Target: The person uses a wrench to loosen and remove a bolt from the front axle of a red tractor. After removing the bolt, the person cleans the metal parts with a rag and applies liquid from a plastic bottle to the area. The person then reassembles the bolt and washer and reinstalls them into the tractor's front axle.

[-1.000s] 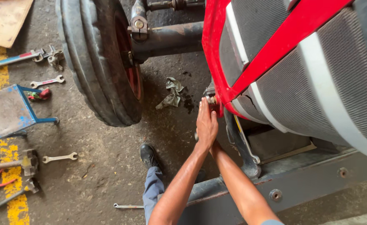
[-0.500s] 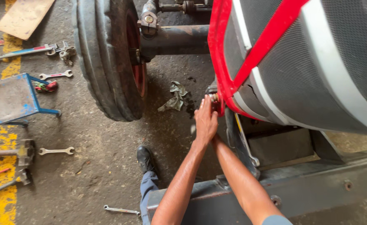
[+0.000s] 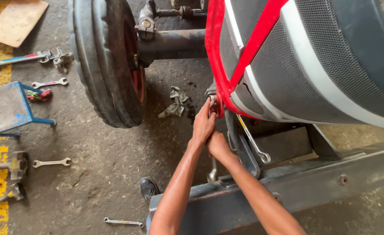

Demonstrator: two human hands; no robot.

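Entry, near to far.

- Grey steel beam (image 3: 296, 191), painted and scuffed, ran across the near edge; your black shoe (image 3: 149, 189) stood on the concrete floor (image 3: 96, 143) at its left end, with a thin spanner (image 3: 123, 222) just beside it.
- Your right hand (image 3: 218, 146) was clenched round a ring spanner (image 3: 212, 173), its polished shank hanging below the fist towards the beam.
- Your left hand (image 3: 203, 125) sat above, touching the right, fingertips pinched on the bolt fitting (image 3: 213, 103) at the lowest corner of the red frame (image 3: 213, 52). The fitting looked dark and greasy; its thread was hidden.
- Judgement: steady the fitting with the left fingers, seat the ring fully and square before pulling, and keep knuckles off the frame edge. Oily metal would slip.
- A second spanner (image 3: 253, 142) leaned on the upright bracket just right of your hands.
- A crumpled grey rag (image 3: 175, 102) lay on the floor left of the fitting.
- Further off: ribbed rubber tyre (image 3: 107, 65), rusty round axle (image 3: 174, 43), and fine perforated mesh grille (image 3: 279, 61) behind the frame.
- Far left of the floor: blue metal stool (image 3: 4, 106) and loose open-ended spanners (image 3: 51, 162).
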